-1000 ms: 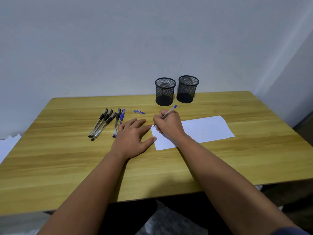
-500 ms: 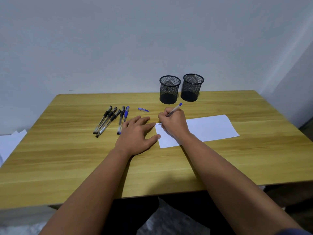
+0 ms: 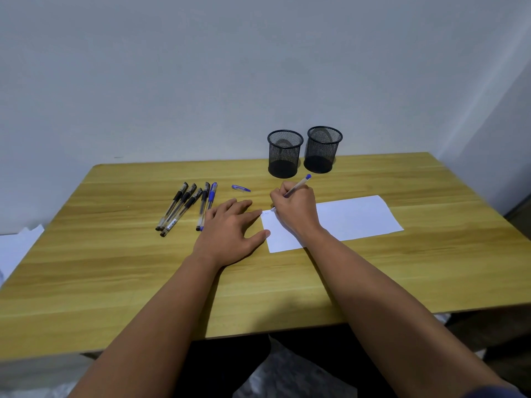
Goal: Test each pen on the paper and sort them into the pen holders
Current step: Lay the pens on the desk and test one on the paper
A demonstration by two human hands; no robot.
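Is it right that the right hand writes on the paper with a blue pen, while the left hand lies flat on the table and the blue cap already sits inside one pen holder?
Not quite. In the head view the blue cap lies on the table, beside the pens, not inside a holder. The rest holds.

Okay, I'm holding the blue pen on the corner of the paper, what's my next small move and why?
Probably lift the blue pen slightly and check the mark. The right hand grips it with the tip at the paper's near-left corner, where only faint traces show, and both pen holders look empty, so nothing is sorted yet.
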